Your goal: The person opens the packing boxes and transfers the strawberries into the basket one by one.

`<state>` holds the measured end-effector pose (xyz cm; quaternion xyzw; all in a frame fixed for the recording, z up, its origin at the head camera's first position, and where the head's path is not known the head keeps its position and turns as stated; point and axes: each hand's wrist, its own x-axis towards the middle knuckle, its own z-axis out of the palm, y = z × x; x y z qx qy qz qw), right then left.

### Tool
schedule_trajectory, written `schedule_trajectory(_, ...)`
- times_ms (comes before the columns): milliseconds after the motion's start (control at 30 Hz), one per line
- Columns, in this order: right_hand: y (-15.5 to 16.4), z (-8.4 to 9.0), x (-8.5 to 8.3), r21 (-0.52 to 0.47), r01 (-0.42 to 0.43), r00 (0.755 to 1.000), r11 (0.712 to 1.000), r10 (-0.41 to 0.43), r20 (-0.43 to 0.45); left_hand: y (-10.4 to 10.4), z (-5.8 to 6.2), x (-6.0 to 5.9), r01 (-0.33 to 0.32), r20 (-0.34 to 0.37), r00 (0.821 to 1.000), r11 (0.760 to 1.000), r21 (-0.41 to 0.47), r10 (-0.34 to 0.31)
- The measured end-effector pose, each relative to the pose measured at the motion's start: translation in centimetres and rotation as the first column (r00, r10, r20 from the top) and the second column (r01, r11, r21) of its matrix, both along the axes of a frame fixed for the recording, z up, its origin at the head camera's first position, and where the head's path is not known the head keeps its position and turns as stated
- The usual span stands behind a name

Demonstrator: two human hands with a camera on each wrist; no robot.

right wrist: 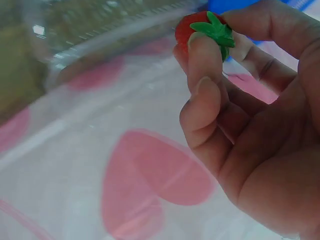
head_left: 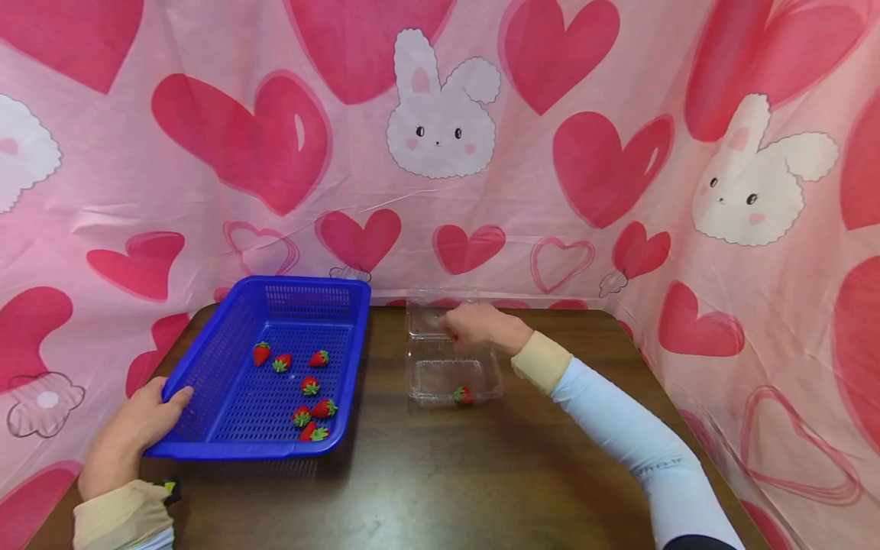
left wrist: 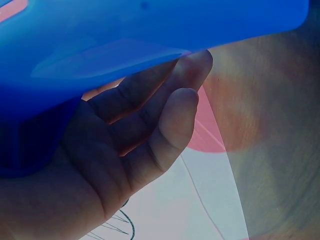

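Note:
A blue plastic basket [head_left: 227, 451] with several strawberries [head_left: 310, 386] in it is at the left of the table. My left hand [head_left: 147, 412] grips its left rim near the front corner, thumb over the edge; in the left wrist view the fingers [left wrist: 175, 120] curl beneath the rim. Over the open clear plastic box [head_left: 412, 374], my right hand [head_left: 481, 325] pinches a strawberry [right wrist: 187, 29] between thumb and fingers, its green leaves facing the palm side. Another strawberry [head_left: 464, 395] lies inside the box at its front right. The pinched strawberry is mostly hidden in the head view.
The clear box's lid [head_left: 422, 325] lies folded back toward the rear of the brown table [head_left: 412, 496]. A pink curtain [head_left: 440, 202] with hearts and rabbits hangs behind and along the sides. Near my left wrist sits a small black object [head_left: 172, 490].

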<state>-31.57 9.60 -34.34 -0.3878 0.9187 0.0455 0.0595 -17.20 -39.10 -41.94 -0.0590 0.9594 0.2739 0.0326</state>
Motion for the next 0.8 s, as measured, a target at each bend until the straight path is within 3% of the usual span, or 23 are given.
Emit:
schedule_trajectory(367,-4.2,4.4,0.9,-0.095,-0.154,0.988,0.983,0.150,-0.045,0.0,-0.1,-0.1,-0.004,0.004,1.000,1.000,0.009,0.004)
schedule_trajectory(600,-7.6,5.2,2.4,-0.088,-0.241,0.970,0.967,0.237,-0.053,-0.1,-0.1,-0.2,-0.004,-0.002,1.000,1.000,0.000,0.004)
schedule_trajectory(800,-10.6,4.7,2.6,-0.113,-0.231,0.973,0.966,0.231,-0.016,-0.3,-0.2,-0.1,-0.003,0.001,1.000,1.000,-0.007,0.003)
